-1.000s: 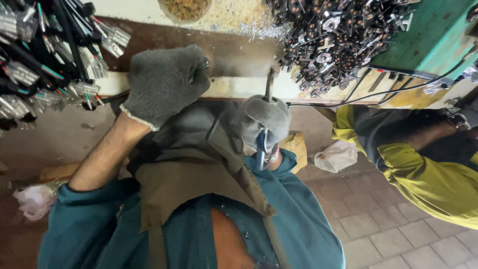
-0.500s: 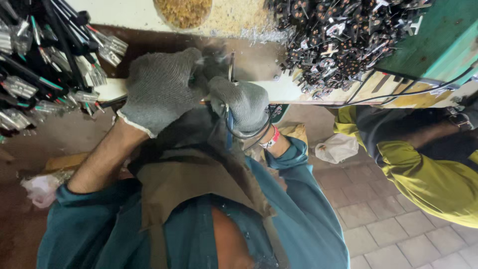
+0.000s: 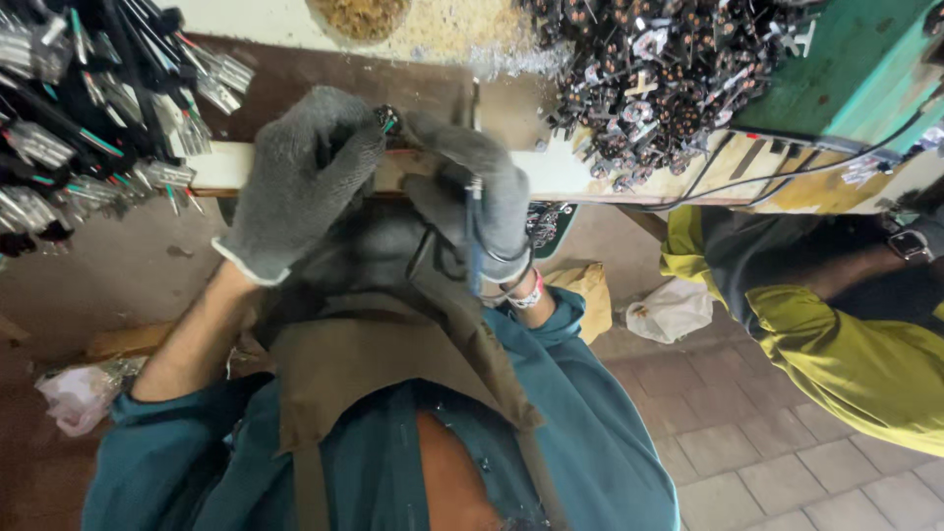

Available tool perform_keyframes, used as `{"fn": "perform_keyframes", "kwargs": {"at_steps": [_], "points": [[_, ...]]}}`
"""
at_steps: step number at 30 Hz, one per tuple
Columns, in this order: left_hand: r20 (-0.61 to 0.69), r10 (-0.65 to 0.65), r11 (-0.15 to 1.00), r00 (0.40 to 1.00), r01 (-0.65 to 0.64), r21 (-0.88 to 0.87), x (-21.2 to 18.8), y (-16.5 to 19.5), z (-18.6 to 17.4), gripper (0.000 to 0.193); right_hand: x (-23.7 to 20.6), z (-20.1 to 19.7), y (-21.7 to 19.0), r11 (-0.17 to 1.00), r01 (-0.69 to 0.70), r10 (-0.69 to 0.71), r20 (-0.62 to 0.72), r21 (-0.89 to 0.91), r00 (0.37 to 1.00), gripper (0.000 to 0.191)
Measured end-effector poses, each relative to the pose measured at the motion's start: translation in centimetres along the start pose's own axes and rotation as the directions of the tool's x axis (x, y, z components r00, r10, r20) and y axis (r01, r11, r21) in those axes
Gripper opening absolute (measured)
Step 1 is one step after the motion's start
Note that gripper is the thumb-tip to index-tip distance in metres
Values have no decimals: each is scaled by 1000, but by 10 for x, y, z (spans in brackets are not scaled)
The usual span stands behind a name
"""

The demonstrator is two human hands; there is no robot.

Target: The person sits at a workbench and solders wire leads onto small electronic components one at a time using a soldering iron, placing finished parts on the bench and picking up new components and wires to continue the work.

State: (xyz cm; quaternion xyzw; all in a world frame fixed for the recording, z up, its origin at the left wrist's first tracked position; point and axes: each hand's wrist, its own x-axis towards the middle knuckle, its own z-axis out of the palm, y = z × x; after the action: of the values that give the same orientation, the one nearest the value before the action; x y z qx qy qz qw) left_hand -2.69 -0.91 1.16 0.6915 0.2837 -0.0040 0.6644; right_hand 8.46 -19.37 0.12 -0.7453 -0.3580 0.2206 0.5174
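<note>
Both gloved hands, left hand and right hand, grip clenched on one small wire piece.

Two gray-gloved hands, left and right, one heap of metal parts.

The desk holds a wire bundle at its left, metal bits at its right, sawdust between.

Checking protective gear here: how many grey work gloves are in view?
2: one on the left hand, one on the right hand, meeting at the bench edge. The neighbour's hands are out of view.
</note>
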Motion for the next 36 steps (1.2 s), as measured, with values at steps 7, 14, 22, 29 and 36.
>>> {"fn": "perform_keyframes", "kwargs": {"at_steps": [7, 14, 22, 29, 36], "points": [[50, 73, 995, 996, -69, -70, 0, 6, -2, 19, 1, 15, 12, 971, -81, 71, -53, -224, 996, 36], [36, 320, 930, 947, -321, 179, -6, -6, 5, 27, -12, 20, 16, 979, -198, 179, -270, -46, 946, 44], [-46, 261, 964, 964, -257, 69, -8, -30, 17, 15, -24, 21, 34, 986, -165, 168, -270, 33, 948, 61], [-92, 53, 988, 994, -66, -138, -9, -33, 35, 10, -30, 30, 32, 990, -131, 97, -416, -55, 904, 65], [-142, 1, 970, 990, -35, -240, -2, -16, 37, 12, -21, 36, 26, 956, -9, -141, -486, -293, 863, 57]]}}
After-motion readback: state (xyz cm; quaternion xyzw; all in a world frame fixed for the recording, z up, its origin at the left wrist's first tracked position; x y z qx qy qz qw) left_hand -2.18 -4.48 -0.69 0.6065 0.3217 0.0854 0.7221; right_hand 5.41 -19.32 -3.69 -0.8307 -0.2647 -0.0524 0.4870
